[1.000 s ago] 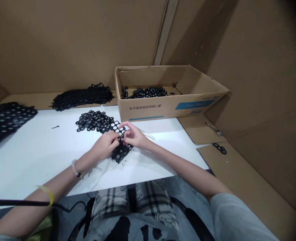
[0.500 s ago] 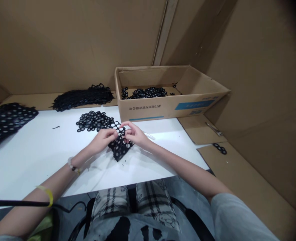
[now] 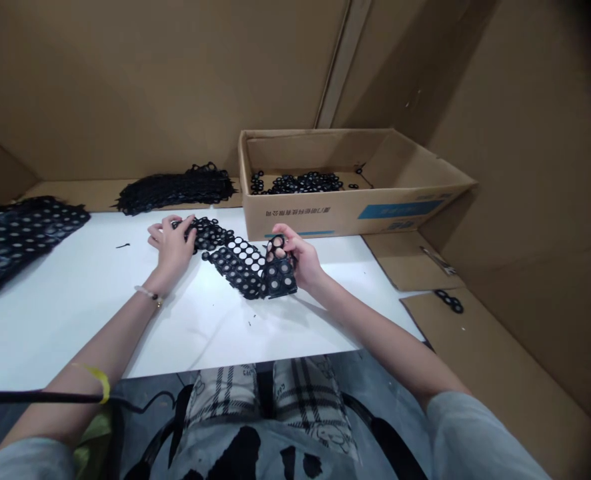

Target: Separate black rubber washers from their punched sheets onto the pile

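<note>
My left hand (image 3: 171,245) rests at the left end of a pile of small black rings (image 3: 209,233), its fingers apart and curved over the rings. I cannot see any ring gripped in it. In my right hand (image 3: 303,259) is one end of a black perforated sheet (image 3: 240,272), pinched between thumb and fingers. That end is bent up off the white table, and its round holes show my fingers behind. The rest of the sheet slants down to the left, close to the ring pile.
Behind stands a cardboard box (image 3: 295,215) with loose black rings inside. A stack of black sheets (image 3: 175,189) lies at the back wall, and more perforated sheets (image 3: 25,240) lie at far left. Tweezers (image 3: 438,261) and a few joined rings (image 3: 449,301) lie on cardboard at right.
My left hand has left the sheet and moved left to the ring pile. My right hand has shifted right, lifting the sheet's end, and the sheet now lies more spread out.
</note>
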The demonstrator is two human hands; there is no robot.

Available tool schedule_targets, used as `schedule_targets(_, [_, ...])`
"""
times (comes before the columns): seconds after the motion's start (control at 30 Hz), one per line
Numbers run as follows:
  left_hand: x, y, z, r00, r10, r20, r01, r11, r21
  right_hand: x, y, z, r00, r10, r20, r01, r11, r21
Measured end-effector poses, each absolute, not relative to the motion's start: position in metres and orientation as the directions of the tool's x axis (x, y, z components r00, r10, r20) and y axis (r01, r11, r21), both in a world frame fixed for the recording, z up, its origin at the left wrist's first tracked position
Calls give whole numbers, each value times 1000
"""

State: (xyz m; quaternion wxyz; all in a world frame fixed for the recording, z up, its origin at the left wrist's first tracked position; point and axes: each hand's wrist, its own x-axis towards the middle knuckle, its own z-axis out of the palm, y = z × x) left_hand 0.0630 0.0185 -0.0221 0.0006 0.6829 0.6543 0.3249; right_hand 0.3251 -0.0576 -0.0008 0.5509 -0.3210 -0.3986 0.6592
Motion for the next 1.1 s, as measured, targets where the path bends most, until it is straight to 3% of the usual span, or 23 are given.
schedule_targets(0.17, [73,10,-17,118,879,462,888,-302,347,331,-62,22,-108,987,116,-421,61,-905])
schedule_targets(0.3, [64,10,-14,444,852,277,812,-514,278,340,-64,52,-6,975,220,-307,208,-929])
schedule_targets(0.4, [59,12,-19,559,813,166,785,-583,209,343,-62,69,39,966,254,-216,257,-942])
schedule_targets(0.6, [60,11,-6,385,878,282,887,-437,147,340,-59,81,52,961,271,-53,274,-960])
schedule_targets(0.73, [-3,-14,21,-23,907,421,964,-91,248,342,-67,87,13,959,284,-153,282,-947])
schedule_targets(0.8, [-60,-41,19,-195,877,439,969,102,225,346,-70,88,40,970,239,-250,241,-938])
schedule_targets(0.9, [-139,-86,-6,-363,873,324,931,323,171,351,-72,85,46,985,166,-304,172,-937])
schedule_targets(0.97, [-171,-105,-27,-364,920,142,929,349,124,350,-69,84,48,990,136,-304,144,-942])
schedule_targets(1.1, [-182,-105,-46,-317,943,101,949,315,28,346,-59,96,72,982,174,-289,188,-939])
